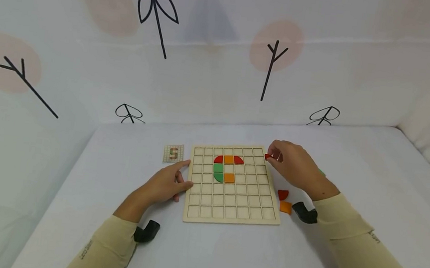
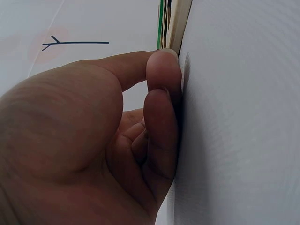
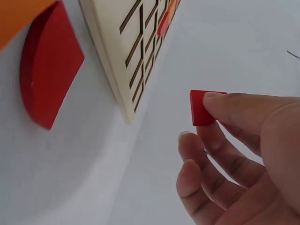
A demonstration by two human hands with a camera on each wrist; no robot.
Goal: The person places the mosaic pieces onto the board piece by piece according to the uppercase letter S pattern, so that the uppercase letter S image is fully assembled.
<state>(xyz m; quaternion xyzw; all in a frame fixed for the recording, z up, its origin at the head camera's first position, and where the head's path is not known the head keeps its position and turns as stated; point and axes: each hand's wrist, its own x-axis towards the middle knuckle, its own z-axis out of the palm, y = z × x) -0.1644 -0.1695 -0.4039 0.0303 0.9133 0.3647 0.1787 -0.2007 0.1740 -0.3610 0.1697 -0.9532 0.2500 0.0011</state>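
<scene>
A wooden grid board (image 1: 237,200) lies on the white table with several coloured tiles set in its cells: red quarter-rounds (image 1: 238,160), orange squares (image 1: 229,178) and green pieces (image 1: 218,168). Beyond the board's far right corner, my right hand (image 1: 293,163) pinches a red tile (image 3: 199,110) between thumb and forefinger, held off the board; its full outline is partly covered by the fingers. My left hand (image 1: 165,182) rests at the board's left edge, thumb and index finger touching the rim. In the left wrist view the left hand (image 2: 93,126) has its other fingers bent loosely.
A small pattern card (image 1: 173,153) lies left of the board. Right of the board sit a loose red quarter-round (image 1: 283,195) and an orange square (image 1: 286,207). Something green (image 1: 321,172) shows partly behind the right wrist. White printed cloth (image 1: 212,85) rises behind the table.
</scene>
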